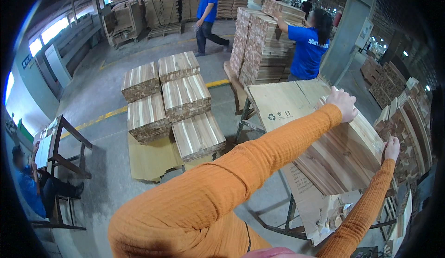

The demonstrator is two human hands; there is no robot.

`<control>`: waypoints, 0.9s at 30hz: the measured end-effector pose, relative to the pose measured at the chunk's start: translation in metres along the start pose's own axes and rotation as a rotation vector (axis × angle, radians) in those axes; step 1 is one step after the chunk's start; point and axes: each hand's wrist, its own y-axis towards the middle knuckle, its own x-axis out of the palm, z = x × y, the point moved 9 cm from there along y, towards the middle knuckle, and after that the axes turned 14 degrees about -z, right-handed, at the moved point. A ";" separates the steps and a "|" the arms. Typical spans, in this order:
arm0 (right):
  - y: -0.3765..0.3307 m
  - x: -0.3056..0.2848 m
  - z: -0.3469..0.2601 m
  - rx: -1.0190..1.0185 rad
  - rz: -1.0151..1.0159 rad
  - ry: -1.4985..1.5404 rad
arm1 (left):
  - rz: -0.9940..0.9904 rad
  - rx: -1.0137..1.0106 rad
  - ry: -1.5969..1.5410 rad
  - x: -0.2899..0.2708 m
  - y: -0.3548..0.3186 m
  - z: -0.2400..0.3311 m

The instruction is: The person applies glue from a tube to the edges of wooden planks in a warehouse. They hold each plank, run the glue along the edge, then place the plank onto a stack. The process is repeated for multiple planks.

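1. Far out to the left of both hands, a person in blue [28, 184] is sitting low by a dark metal stand [65, 142].
2. Nearer, but still well to the left of the left hand, 5 bundles of short wood strips [171, 105] are lying on a flat brown sheet [148, 158] on the floor.
3. Up beyond the hands, a person in a blue shirt [308, 42] is reaching up to a tall stack of wood [257, 45]. Another person in blue [206, 15] is walking farther off.
4. The left hand [342, 103] is gripping the far top edge of a wide wood panel [343, 151]. The fingers are curling over that edge.
5. The wood panel is lying tilted between the 2 hands, on a table covered with brown cardboard [278, 105].
6. The right hand [391, 149] is clamping the near right edge of the same panel. The 2 hands are well apart, 1 on each side.
7. The panel is looking stiff and hard, made of many strips glued side by side. I am guessing it is heavy for 1 person, so taking it by 2 opposite edges seems best.
8. The face is looking smooth, so it could be slipping. The edges may be sharp or splintery.
9. To the right of the right hand, more wood pieces [408, 119] are standing stacked.
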 end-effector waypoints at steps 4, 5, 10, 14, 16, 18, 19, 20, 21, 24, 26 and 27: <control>0.006 0.004 0.012 0.134 -0.073 0.281 | -0.006 -0.015 0.009 0.000 -0.001 -0.003; 0.006 0.002 0.012 0.104 -0.042 0.333 | -0.016 -0.019 0.008 0.000 -0.001 -0.004; 0.000 -0.014 0.017 -0.075 0.111 0.418 | -0.036 0.004 -0.023 0.001 -0.001 0.002; 0.006 -0.003 0.008 -0.065 0.032 0.308 | -0.029 -0.006 -0.001 0.000 -0.003 -0.003; 0.004 0.002 0.002 -0.047 -0.009 0.118 | -0.051 -0.017 0.016 0.002 -0.002 -0.003; 0.001 -0.006 -0.001 -0.099 -0.032 0.040 | -0.046 -0.002 -0.010 0.002 -0.002 0.001; 0.002 -0.003 -0.006 -0.130 -0.051 0.013 | -0.044 -0.006 -0.012 0.001 -0.003 0.000; 0.004 -0.001 -0.003 -0.087 -0.061 0.082 | -0.034 -0.003 -0.013 0.001 -0.003 -0.001; 0.006 -0.001 0.000 -0.043 -0.073 0.152 | -0.024 -0.001 -0.014 -0.001 -0.004 -0.001; 0.010 -0.001 0.011 0.010 -0.066 0.320 | -0.017 0.003 -0.012 -0.001 -0.005 -0.002; 0.009 -0.001 0.017 -0.010 -0.044 0.386 | -0.023 -0.001 -0.010 0.001 -0.006 -0.003; 0.010 0.000 0.021 0.005 -0.038 0.426 | -0.026 -0.004 -0.008 0.001 -0.005 -0.003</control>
